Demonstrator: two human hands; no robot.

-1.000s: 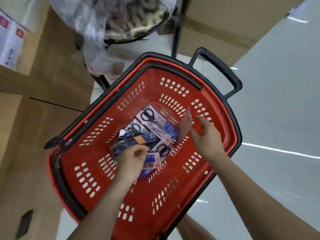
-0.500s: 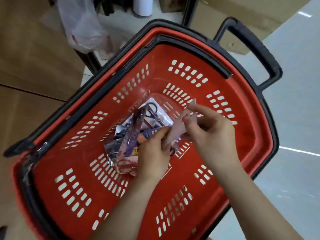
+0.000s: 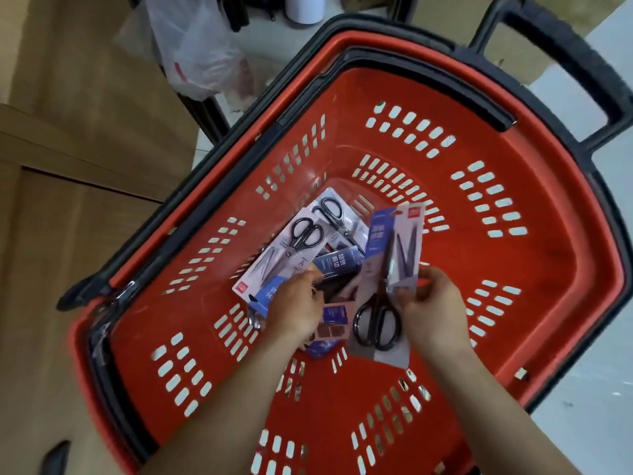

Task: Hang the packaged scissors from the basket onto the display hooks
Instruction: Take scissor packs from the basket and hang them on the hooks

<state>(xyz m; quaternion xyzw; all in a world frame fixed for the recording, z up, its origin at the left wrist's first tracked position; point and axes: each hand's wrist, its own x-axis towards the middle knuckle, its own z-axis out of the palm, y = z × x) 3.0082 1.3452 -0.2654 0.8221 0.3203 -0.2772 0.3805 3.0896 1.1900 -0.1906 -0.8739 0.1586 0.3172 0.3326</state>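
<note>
Right now your right hand [image 3: 435, 313] grips one pack of scissors [image 3: 394, 269] by the right edge of its card, with the fingertips curled over that edge about halfway along. The pack is raised and tilted above the floor of the red basket [image 3: 513, 269]. Its black scissor handles sit toward you, below the grip, and the blade tips and red-tagged top end point away, beyond it. Your left hand [image 3: 298, 303] is just beside it to the left, fingers bent down onto the pile of packs [image 3: 308, 234] at the bottom of the basket (the back of the hand hides whether they pinch a pack or only press on one). Two packs at the far side of the pile lie face up and overlapping, showing black-handled scissors. The basket's black handle [image 3: 565, 53] juts out at the far right. Cardboard boxes [image 3: 68, 97] stand to the left, and a clear plastic bag [image 3: 195, 53] hangs beyond the far rim.
</note>
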